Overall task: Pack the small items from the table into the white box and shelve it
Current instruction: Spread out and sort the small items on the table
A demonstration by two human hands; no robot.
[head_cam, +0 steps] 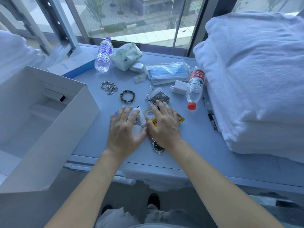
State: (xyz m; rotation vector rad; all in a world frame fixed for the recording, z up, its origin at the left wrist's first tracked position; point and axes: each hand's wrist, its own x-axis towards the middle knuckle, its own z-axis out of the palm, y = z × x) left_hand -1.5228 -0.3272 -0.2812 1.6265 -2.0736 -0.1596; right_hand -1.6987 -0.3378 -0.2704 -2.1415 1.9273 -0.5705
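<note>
The white box (pixel 49 122) stands open at the left edge of the table (pixel 194 142). My left hand (pixel 125 132) and my right hand (pixel 164 125) lie side by side, fingers spread, over a heap of small items: a white tube (pixel 139 115), a roll of tape (pixel 150 114), a yellow packet (pixel 180 119) and a wristwatch (pixel 157 146). Neither hand grips anything. Further back lie a beaded bracelet (pixel 127 95), a silver chain (pixel 109 87), a black "Face" packet (pixel 159 97) and a white charger (pixel 179 87).
A pack of blue masks (pixel 167 73), a tissue pack (pixel 125 55), an earbud case (pixel 136 66) and two water bottles (pixel 103 55) (pixel 195 87) sit toward the window. Folded white towels (pixel 253 76) fill the right side. Pens (pixel 212 117) lie beside them. A blue-and-white carton (pixel 77 65) lies behind the box.
</note>
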